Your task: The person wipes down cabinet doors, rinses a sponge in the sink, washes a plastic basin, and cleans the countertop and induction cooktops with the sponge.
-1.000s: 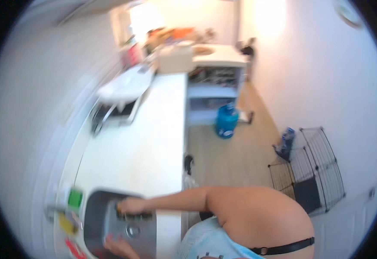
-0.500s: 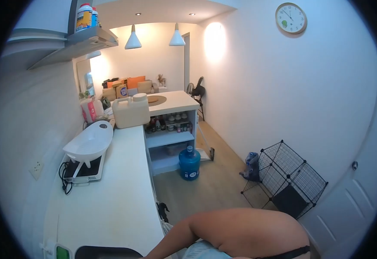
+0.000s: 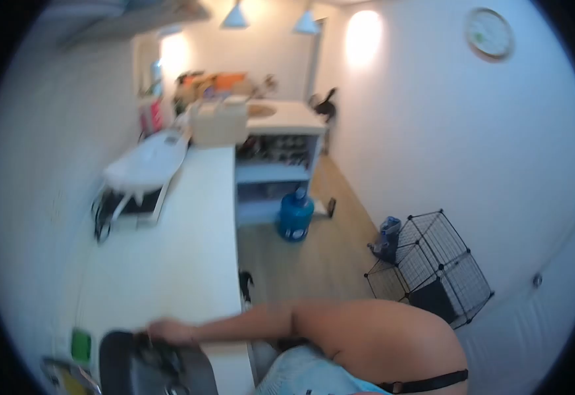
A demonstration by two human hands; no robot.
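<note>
My right arm reaches leftward across the bottom of the head view. My right hand is at the back rim of a dark basin set in the white counter. Motion blur smears the fingers, so I cannot tell whether they grip anything. Just below the hand, inside the basin, is a dark, blurred shape I cannot make out. A green block, perhaps a sponge, lies left of the basin. My left hand is out of view.
Further along the counter, a white tub rests on a flat cooker, with a beige jug beyond. On the floor are a blue water bottle and a black wire rack by the right wall.
The view has tilted down and shifted left, showing more of the basin. My right hand, cut off by the bottom edge before, now shows over the basin's rim.
</note>
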